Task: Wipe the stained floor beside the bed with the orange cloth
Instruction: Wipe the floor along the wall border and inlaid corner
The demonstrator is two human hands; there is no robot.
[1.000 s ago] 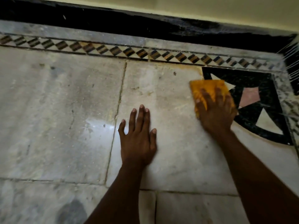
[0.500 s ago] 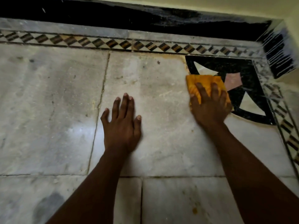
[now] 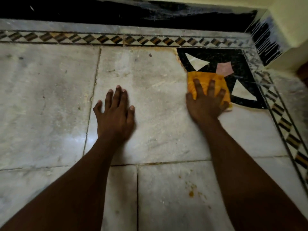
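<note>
The orange cloth (image 3: 204,80) lies flat on the pale marble floor (image 3: 155,100), at the edge of a black corner inlay (image 3: 240,67). My right hand (image 3: 205,104) presses down on the cloth with fingers spread over it. My left hand (image 3: 115,117) rests flat on the bare marble to the left, fingers apart, holding nothing. Small orange stain spots (image 3: 191,193) mark the tile nearer to me, between my forearms. A yellowish stain line (image 3: 160,48) runs along the top edge of the tile.
A diamond-patterned border strip (image 3: 103,39) runs along the far side and down the right side (image 3: 283,120). Behind it is a black skirting (image 3: 133,14) and a cream wall corner (image 3: 288,22). Tile joints (image 3: 93,97) cross the floor.
The cloth and my right hand have slid toward me, off most of the black inlay. The view has shifted, showing more of the right wall corner and near tile.
</note>
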